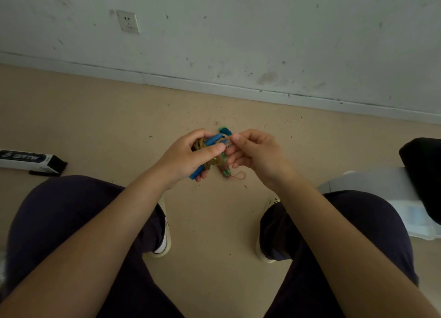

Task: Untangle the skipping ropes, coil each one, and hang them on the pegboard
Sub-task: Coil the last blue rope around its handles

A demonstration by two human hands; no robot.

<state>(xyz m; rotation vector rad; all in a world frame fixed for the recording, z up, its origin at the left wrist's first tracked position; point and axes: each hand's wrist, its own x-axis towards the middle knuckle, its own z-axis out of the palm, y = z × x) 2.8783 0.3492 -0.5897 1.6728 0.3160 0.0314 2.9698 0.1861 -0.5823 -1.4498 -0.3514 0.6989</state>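
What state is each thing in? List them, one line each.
Left hand: grips the blue handle.
Right hand: pinches a cord.
Blue handle: held, off the floor.
Skipping ropes: bunched, tangled, a loop hanging below.
Wall socket: nothing plugged in.

rope bundle (210, 155) blurred, mostly hand-hidden

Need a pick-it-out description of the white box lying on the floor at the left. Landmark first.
Start at the wall with its white socket, then drop to the tan floor on the left, beside the person's left knee. The long white box lies flat there, cut off by the frame's edge. It alone carries a dark printed band and a black end, unlike the pale sheet at the right.
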